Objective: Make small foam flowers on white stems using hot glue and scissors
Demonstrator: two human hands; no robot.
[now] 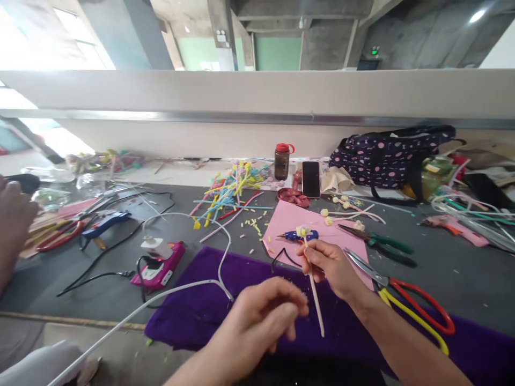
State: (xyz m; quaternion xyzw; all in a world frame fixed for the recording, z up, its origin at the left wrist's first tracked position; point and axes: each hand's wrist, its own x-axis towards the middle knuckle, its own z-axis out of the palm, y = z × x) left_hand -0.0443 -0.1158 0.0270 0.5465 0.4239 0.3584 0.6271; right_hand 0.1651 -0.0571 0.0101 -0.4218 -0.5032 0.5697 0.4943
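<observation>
A small handmade flower (316, 300) with a pale stem and a cream-yellow head is pinched in my right hand (328, 262), just under the head, stem slanting down. My left hand (267, 313) is beside the stem, apart from it, with fingers curled in and thumb close to them. Whatever is between those fingertips, if anything, is too small to make out. Behind the flower head a blue-handled tool (311, 235) lies on a pink sheet (281, 222). Purple cloth (193, 273) spreads under both hands.
Large scissors (402, 292) with red and yellow handles and green-handled pliers (390, 246) lie on the right. On the left are a magenta power strip (173, 262), cables and a blue glue gun (105, 225). Coloured pipe cleaners (229, 193) are heaped behind. Another person's hand (16, 220) shows far left.
</observation>
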